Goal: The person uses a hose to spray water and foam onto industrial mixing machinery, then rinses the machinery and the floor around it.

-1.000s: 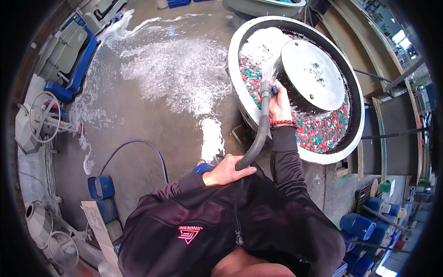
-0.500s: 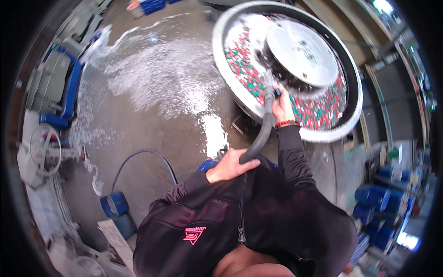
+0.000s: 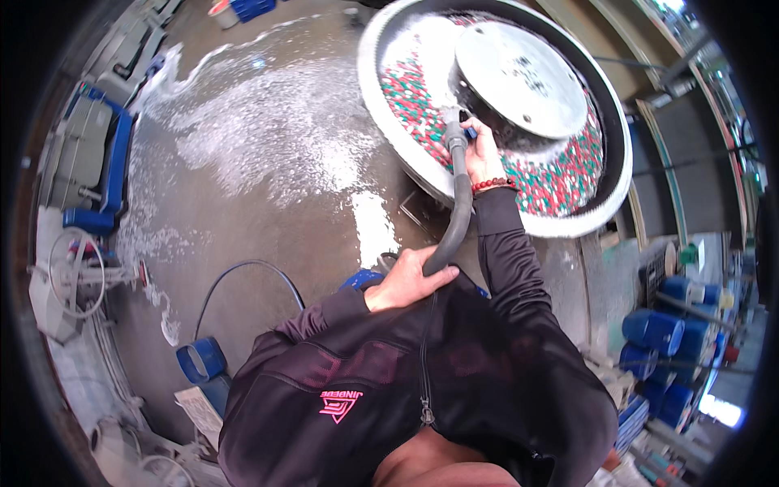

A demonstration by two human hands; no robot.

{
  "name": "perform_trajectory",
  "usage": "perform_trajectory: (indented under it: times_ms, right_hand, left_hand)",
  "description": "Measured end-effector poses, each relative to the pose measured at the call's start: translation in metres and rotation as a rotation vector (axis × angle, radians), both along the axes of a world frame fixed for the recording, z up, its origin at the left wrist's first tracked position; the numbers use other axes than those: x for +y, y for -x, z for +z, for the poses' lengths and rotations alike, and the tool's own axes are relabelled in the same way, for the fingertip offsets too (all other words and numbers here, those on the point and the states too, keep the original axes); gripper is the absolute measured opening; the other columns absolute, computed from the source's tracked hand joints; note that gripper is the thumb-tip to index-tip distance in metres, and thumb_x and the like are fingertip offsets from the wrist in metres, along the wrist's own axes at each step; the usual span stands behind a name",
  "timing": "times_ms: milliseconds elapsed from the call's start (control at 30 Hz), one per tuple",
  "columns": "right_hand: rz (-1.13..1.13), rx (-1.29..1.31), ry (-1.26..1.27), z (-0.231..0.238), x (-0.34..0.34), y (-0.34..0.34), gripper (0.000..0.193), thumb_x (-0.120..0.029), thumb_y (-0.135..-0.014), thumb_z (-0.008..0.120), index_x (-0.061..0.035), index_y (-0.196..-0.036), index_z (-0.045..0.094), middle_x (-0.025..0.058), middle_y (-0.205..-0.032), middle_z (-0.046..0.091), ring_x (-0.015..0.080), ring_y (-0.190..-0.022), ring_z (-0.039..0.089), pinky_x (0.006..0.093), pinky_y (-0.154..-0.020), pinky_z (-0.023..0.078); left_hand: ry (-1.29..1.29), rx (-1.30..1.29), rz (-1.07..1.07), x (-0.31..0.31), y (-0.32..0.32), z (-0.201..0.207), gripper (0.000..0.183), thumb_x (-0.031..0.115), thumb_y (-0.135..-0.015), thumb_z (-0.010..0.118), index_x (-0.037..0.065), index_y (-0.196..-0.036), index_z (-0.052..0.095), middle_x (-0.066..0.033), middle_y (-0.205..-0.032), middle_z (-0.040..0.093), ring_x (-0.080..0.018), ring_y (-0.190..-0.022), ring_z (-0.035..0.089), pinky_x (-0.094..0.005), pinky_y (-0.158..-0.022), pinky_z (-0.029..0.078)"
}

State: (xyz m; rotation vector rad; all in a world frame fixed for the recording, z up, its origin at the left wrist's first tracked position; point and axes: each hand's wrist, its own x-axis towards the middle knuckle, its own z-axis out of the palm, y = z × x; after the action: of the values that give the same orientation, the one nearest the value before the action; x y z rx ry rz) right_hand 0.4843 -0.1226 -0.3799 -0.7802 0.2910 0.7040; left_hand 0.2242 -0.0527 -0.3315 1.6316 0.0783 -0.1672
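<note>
A thick dark hose [image 3: 461,203] runs upward from my waist into the round tub. My left hand [image 3: 408,280] is wrapped round its lower stretch close to my jacket. Farther up, my right hand [image 3: 479,150] grips the hose by its nozzle end, beside a small blue lever [image 3: 471,132]. White spray or foam [image 3: 438,61] lies ahead of the nozzle. The large tub with a white rim [image 3: 374,97] holds a ring of small red, green and white pieces [image 3: 560,183]. At its middle stands a pale round disc [image 3: 519,77].
Foamy water [image 3: 260,122] covers the wet floor to the left. A thin dark hose [image 3: 251,264] arches there beside a blue container [image 3: 201,359]. Grey machines with a handwheel [image 3: 77,272] line the left wall. Blue drums [image 3: 653,331] stand at the lower right.
My right hand and the nozzle have shifted up and slightly left, farther into the tub. The whole view has drifted a little. My left hand keeps its grip on the hose.
</note>
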Motion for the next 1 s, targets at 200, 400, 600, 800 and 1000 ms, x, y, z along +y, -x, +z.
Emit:
perform_trajectory:
  times_ms: [200,400,600,800,1000]
  right_hand:
    - [0.106,-0.196,-0.108,0.059,0.023,-0.014,0.035,-0.006,-0.066,0.058,-0.0011,-0.098,0.045,0.0115,-0.086,0.048,0.0252,-0.075,0.051,0.0541,-0.072,0.048]
    - [0.143,-0.204,-0.082,0.038,0.001,-0.036,0.028,-0.008,-0.069,0.057,-0.0021,-0.093,0.043,0.0113,-0.081,0.047,0.0254,-0.069,0.053,0.0558,-0.07,0.048]
    - [0.064,-0.255,-0.074,0.042,0.008,-0.04,0.028,-0.009,-0.068,0.057,-0.0022,-0.092,0.045,0.0112,-0.08,0.047,0.0244,-0.065,0.053,0.0542,-0.068,0.049]
    - [0.06,-0.158,-0.101,0.018,0.011,-0.06,0.029,-0.008,-0.066,0.059,0.0001,-0.09,0.045,0.0134,-0.077,0.05,0.0255,-0.066,0.053,0.0534,-0.072,0.048]
    - [0.158,-0.194,-0.09,0.021,0.033,-0.067,0.029,-0.008,-0.067,0.059,-0.004,-0.091,0.044,0.0124,-0.087,0.047,0.0273,-0.073,0.053,0.0539,-0.069,0.048]
  left_hand:
    - [0.06,-0.154,0.024,-0.005,-0.011,-0.006,0.023,0.021,-0.077,0.063,-0.001,-0.08,0.057,-0.0078,-0.059,0.055,-0.009,-0.055,0.05,-0.0278,-0.052,0.04]
    - [0.031,-0.207,0.098,-0.009,-0.026,-0.008,0.022,0.02,-0.076,0.063,-0.001,-0.082,0.058,-0.0082,-0.06,0.058,-0.0099,-0.056,0.053,-0.0271,-0.054,0.043]
    - [0.027,-0.158,0.039,-0.004,-0.029,-0.009,0.023,0.021,-0.077,0.062,-0.001,-0.081,0.057,-0.0061,-0.059,0.054,-0.0088,-0.056,0.049,-0.0277,-0.053,0.041]
    - [0.04,-0.139,0.072,-0.009,-0.041,-0.012,0.022,0.02,-0.078,0.062,-0.001,-0.082,0.057,-0.0022,-0.055,0.049,-0.0056,-0.055,0.044,-0.0252,-0.05,0.038]
    - [0.068,-0.108,0.18,-0.009,-0.048,-0.017,0.023,0.021,-0.077,0.063,0.0,-0.073,0.055,-0.002,-0.056,0.05,-0.0056,-0.055,0.044,-0.0254,-0.051,0.038]
